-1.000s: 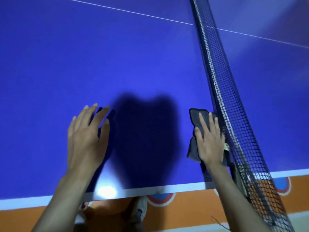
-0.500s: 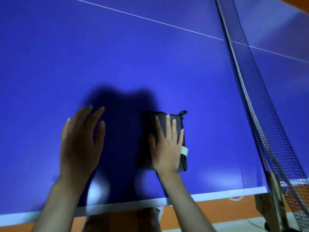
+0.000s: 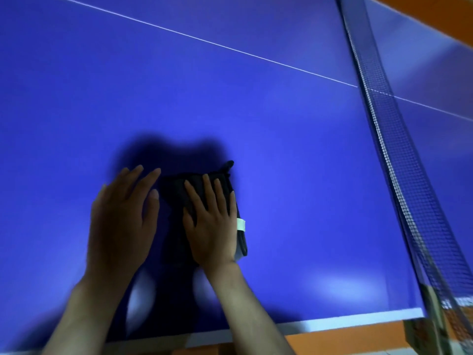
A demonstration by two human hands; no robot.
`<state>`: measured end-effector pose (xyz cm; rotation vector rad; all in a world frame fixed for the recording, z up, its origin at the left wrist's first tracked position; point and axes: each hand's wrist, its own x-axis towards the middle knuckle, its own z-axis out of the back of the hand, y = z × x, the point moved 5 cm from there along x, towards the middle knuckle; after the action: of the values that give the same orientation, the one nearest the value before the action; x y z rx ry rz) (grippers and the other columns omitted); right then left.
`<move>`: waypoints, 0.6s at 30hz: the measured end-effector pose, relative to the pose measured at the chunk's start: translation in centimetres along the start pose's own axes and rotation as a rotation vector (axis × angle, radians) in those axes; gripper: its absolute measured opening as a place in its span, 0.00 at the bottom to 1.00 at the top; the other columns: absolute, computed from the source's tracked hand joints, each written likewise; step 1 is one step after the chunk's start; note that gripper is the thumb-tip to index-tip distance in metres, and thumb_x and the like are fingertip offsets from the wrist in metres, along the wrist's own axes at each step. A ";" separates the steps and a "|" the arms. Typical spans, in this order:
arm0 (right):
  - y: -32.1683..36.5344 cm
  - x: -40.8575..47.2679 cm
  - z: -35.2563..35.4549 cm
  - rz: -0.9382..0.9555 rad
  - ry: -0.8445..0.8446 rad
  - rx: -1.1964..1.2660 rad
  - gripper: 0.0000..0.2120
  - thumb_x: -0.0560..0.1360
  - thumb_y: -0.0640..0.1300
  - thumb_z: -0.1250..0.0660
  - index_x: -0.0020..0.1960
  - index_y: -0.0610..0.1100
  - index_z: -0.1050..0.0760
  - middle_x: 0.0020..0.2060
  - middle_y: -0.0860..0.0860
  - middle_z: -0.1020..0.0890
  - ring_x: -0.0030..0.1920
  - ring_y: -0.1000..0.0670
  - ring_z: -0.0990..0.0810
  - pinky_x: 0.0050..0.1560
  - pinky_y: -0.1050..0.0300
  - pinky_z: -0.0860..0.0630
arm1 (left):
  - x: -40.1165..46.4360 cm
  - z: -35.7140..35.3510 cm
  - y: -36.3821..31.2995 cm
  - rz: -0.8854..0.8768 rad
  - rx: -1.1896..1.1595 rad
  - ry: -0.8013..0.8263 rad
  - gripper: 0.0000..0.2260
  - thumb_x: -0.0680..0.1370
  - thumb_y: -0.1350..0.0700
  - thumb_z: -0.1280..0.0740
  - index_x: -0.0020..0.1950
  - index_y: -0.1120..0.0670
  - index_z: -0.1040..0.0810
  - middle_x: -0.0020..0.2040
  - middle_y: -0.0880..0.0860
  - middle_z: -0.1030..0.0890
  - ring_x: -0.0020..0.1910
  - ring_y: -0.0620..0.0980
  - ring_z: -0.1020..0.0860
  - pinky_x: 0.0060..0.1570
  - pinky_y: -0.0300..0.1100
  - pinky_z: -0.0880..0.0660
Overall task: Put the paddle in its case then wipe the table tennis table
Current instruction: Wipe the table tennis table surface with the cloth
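A dark folded cloth [image 3: 176, 193] with a small white tag lies on the blue table tennis table [image 3: 230, 111]. My right hand [image 3: 212, 224] presses flat on the cloth, fingers straight and spread. Just to its left, my left hand [image 3: 120, 221] is held flat with fingers straight, over the bare blue surface beside the cloth. The paddle and its case are not in view.
The net [image 3: 399, 160] runs from the top right down to its post at the bottom right corner. A white centre line [image 3: 204, 41] crosses the table. The near white edge [image 3: 332, 321] borders an orange floor below.
My right hand has slid the cloth leftward, away from the net, until it lies next to my left hand. The view has shifted left as well.
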<state>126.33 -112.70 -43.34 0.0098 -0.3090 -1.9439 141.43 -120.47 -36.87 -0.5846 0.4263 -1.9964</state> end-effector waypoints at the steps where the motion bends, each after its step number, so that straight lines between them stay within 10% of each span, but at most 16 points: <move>1: -1.4 0.5 0.3 -0.014 -0.010 0.008 0.27 0.81 0.54 0.41 0.80 0.57 0.33 0.81 0.48 0.34 0.82 0.45 0.38 0.79 0.37 0.41 | 0.3 -0.6 -0.8 -0.015 0.001 0.007 0.20 0.85 0.52 0.43 0.75 0.54 0.25 0.73 0.59 0.26 0.73 0.63 0.29 0.67 0.65 0.30; 18: -36.1 -0.9 8.6 -0.333 0.009 -0.085 0.28 0.82 0.58 0.47 0.82 0.61 0.41 0.84 0.52 0.42 0.84 0.49 0.47 0.83 0.42 0.49 | 3.1 -16.4 -19.4 -0.117 0.003 0.149 0.21 0.84 0.51 0.43 0.76 0.51 0.27 0.75 0.55 0.27 0.76 0.59 0.31 0.73 0.63 0.35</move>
<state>92.53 -97.31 -43.13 0.0149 -0.2284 -2.2855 116.98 -113.28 -39.55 -0.4699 0.4893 -2.1604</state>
